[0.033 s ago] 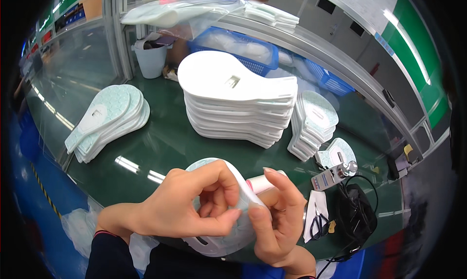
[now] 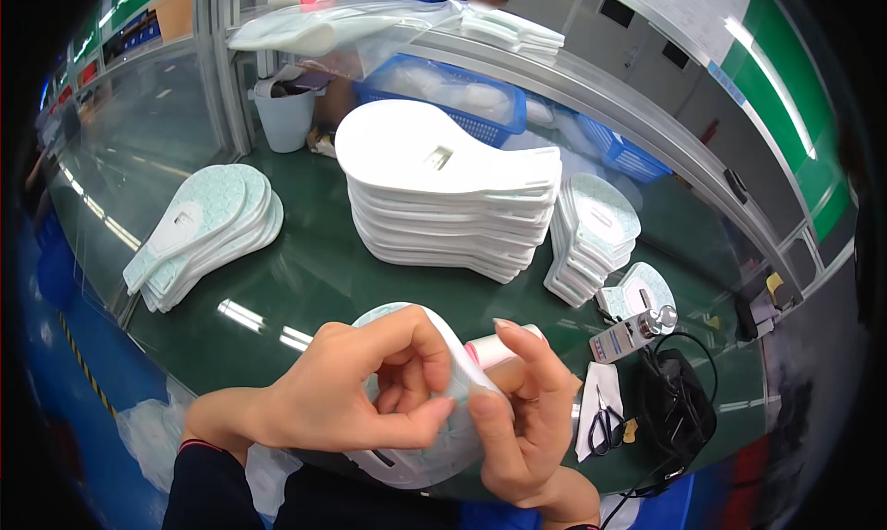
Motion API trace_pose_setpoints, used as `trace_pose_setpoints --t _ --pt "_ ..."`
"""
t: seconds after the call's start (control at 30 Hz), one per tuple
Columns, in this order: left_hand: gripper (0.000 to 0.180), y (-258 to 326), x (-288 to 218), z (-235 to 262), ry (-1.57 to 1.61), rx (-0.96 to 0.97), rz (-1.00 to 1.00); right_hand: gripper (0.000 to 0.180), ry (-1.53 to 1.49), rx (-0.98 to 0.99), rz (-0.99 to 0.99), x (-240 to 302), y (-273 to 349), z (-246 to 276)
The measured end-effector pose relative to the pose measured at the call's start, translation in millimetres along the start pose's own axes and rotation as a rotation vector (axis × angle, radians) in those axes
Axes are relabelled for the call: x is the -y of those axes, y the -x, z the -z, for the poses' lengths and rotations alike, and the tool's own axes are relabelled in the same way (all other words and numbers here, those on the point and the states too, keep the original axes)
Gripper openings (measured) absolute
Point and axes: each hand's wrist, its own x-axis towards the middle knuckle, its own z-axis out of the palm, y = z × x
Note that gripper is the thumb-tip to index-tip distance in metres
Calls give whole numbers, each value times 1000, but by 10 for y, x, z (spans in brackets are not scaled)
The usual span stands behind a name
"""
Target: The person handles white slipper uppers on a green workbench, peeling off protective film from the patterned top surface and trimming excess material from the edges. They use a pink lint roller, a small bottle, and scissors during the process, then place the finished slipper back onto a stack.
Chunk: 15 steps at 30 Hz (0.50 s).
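Note:
Both hands meet low in the middle over a flat, paddle-shaped pad (image 2: pixel 420 451), white with a pale green patterned face. My left hand (image 2: pixel 342 396) pinches its upper edge with thumb and fingers. My right hand (image 2: pixel 527 419) grips the same pad from the right, and a short pink and white cylinder (image 2: pixel 494 350) is tucked behind its fingers. A thin white strip runs between the two hands along the pad's edge. The hands hide much of the pad.
On the green table (image 2: pixel 314 280) stand a tall stack of large white pads (image 2: pixel 443 197), a green-faced stack (image 2: pixel 203 230) at left and a smaller stack (image 2: pixel 596 234) at right. Scissors (image 2: pixel 605 428), a small grey device (image 2: pixel 628 336) and black cables (image 2: pixel 679 410) lie right. Blue baskets (image 2: pixel 443 91) and a white bucket (image 2: pixel 282 114) stand behind.

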Motion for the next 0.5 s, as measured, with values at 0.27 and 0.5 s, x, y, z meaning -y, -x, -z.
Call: trace_pose_setpoints --t 0.27,0.5 --pt "22 -17 -17 -15 190 76 110 42 42 44 -11 70 -20 43" --pt "17 49 -8 13 355 230 78 50 -280 250 -48 53 -50 103"
